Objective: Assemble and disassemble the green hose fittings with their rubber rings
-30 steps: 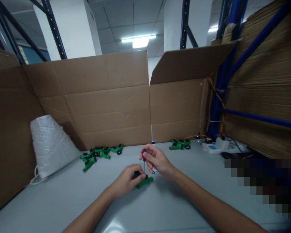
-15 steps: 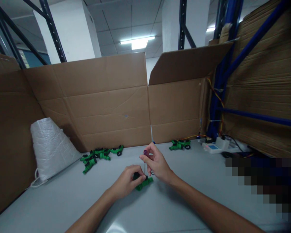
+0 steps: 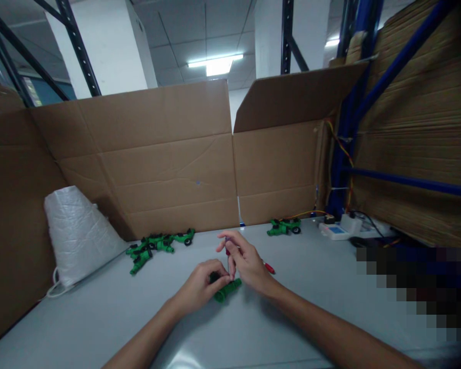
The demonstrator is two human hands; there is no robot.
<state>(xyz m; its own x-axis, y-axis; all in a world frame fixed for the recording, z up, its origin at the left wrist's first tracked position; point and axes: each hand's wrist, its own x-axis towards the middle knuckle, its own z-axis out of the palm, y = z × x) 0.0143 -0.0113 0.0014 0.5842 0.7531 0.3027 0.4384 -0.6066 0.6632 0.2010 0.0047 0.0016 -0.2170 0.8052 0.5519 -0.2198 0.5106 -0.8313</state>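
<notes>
My left hand (image 3: 205,279) is closed on a small green toy vehicle part (image 3: 226,292) and presses it to the tabletop. Part of that piece is hidden under the fingers. A slim screwdriver (image 3: 227,250) stands nearly upright above it, its shaft running down to the part by my left fingertips. My right hand (image 3: 248,261) is closed around the screwdriver's small dark handle. Just beyond the right wrist lies a red-handled object (image 3: 269,268), partly covered by the hand.
Several green toy vehicles (image 3: 159,242) lie at the back left, and another green toy vehicle (image 3: 284,226) sits at the back right. A white wrapped bundle (image 3: 82,236) stands left. Cardboard walls (image 3: 169,169) enclose the grey table (image 3: 100,312). A power strip (image 3: 336,231) lies right.
My right fingers have shifted on the screwdriver, the index finger now stretched over its top. The red-handled object has come into sight beside the right hand. My left hand stays put.
</notes>
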